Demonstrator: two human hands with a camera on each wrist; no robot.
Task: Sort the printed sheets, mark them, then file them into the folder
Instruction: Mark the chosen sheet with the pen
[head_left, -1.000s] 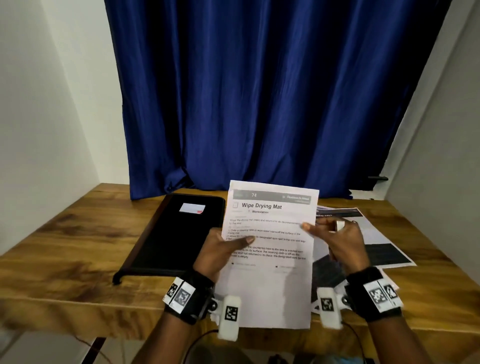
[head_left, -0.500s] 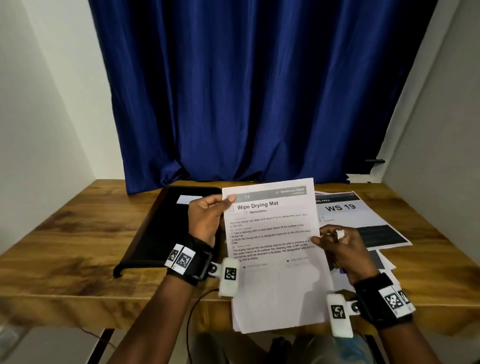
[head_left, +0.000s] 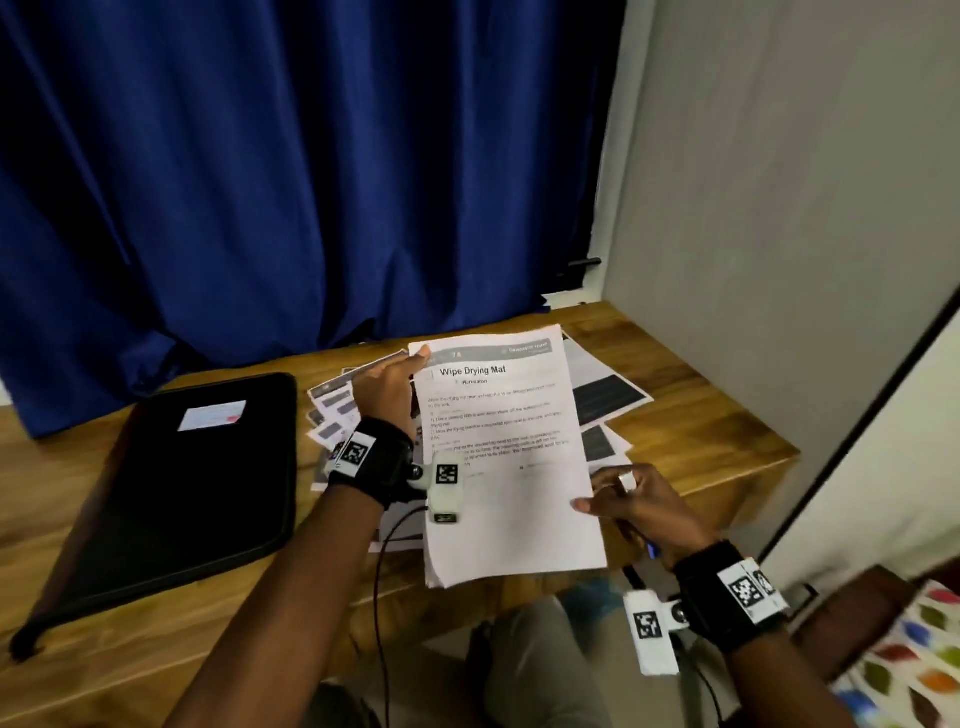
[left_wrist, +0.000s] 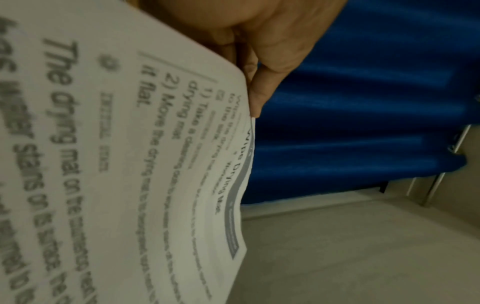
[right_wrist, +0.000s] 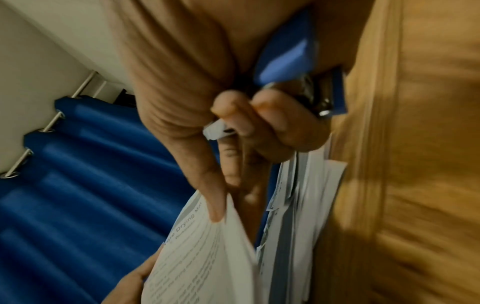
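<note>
A thin stack of printed sheets (head_left: 511, 457), headed "Wipe Drying Mat", was held above the near edge of the tabletop (head_left: 691, 395), between the two hands. The left hand (head_left: 387, 392) gripped the stack at its upper left corner, thumb on the printed face and fingers behind. The right hand (head_left: 636, 506) pinched the stack's right edge below the middle, the thumb (right_wrist: 210, 185) pressing between sheets fanned apart there; its remaining fingers were curled round a blue stapler (right_wrist: 298, 55) and a small white object that could not be identified. The stack's long axis ran away from the person, the title end pointing toward the blue curtain (head_left: 311, 182) and leaning slightly left. Loose printed pages (head_left: 605, 395) lay spread flat on the tabletop beneath and beside the stack. A black folder (head_left: 171, 488) lay closed on the tabletop, left of the left hand and apart from the stack.
</note>
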